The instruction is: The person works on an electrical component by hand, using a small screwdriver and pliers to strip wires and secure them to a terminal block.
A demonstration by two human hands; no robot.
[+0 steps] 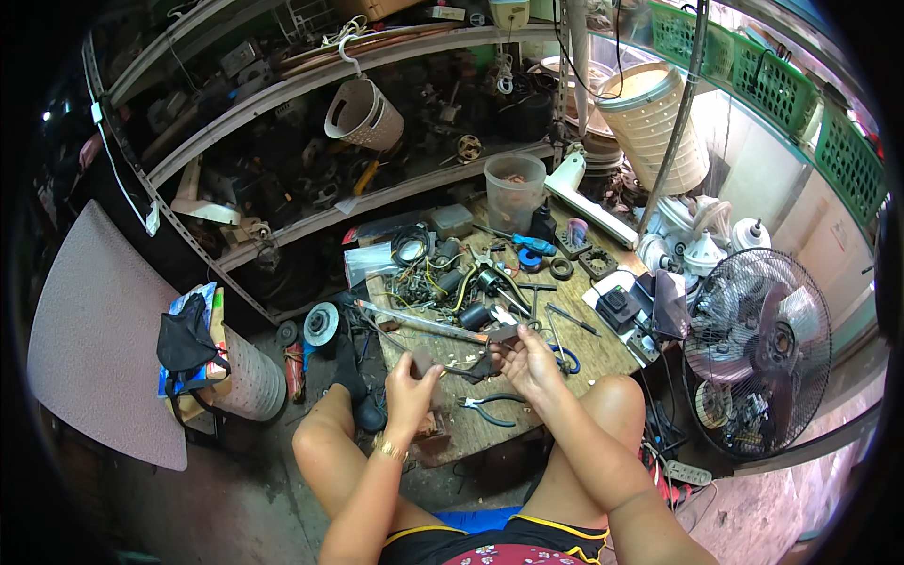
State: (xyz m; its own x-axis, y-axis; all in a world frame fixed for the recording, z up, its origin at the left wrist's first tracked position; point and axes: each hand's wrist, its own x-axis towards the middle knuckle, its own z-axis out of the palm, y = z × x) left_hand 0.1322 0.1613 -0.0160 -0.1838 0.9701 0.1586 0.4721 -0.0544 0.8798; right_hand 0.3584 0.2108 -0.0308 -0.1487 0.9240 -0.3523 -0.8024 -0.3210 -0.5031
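Over the near part of the wooden workbench, my left hand (pixel 411 394) pinches a small brownish flat piece (pixel 423 362) between thumb and fingers. My right hand (pixel 530 363) is closed on a small dark rectangular block (pixel 504 334). A long narrow metal strip (pixel 424 320) lies slanting just beyond both hands, its right end close to the block. Between the hands is a black object (pixel 482 367) with a thin dark stem; its kind is unclear. Pliers (pixel 490 411) with dark handles lie near the bench's front edge. Blue-handled scissors (pixel 565 359) lie beside my right hand.
Tangled wires (pixel 414 282), a blue-handled screwdriver (pixel 534 245) and a black tape roll (pixel 561 269) cover the bench (pixel 603 354). A translucent bucket (pixel 514 193) stands at the back. A caged fan (pixel 758 348) is at right, a perforated bin (pixel 254 381) at left. Shelves stand behind.
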